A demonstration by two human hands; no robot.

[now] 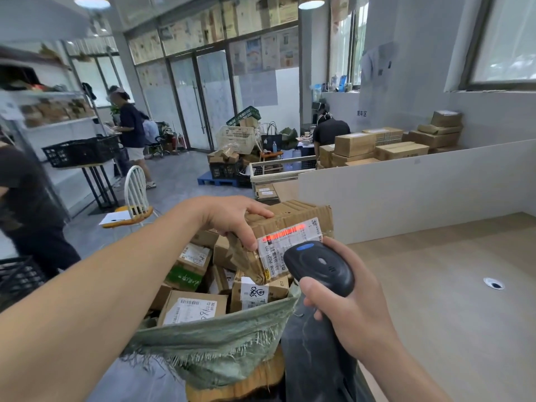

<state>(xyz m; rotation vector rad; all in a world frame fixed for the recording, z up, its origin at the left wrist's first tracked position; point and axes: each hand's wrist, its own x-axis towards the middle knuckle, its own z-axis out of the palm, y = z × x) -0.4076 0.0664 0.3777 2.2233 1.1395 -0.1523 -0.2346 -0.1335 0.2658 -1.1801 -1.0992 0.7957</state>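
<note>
Box (290, 227) sits gripped in your left hand (232, 219); your right hand (348, 309) clasps the scanner (319, 266). Hold the red beam steady across the label (287, 245) beside your thumb.

Your left hand (232, 219) holds the parcel (293, 221) above the sack (226, 340) w/ more boxes (191, 309) in it; scanner (319, 265) in your right hand (351, 311) sits just in front, counter (435, 285) to the right.
</note>
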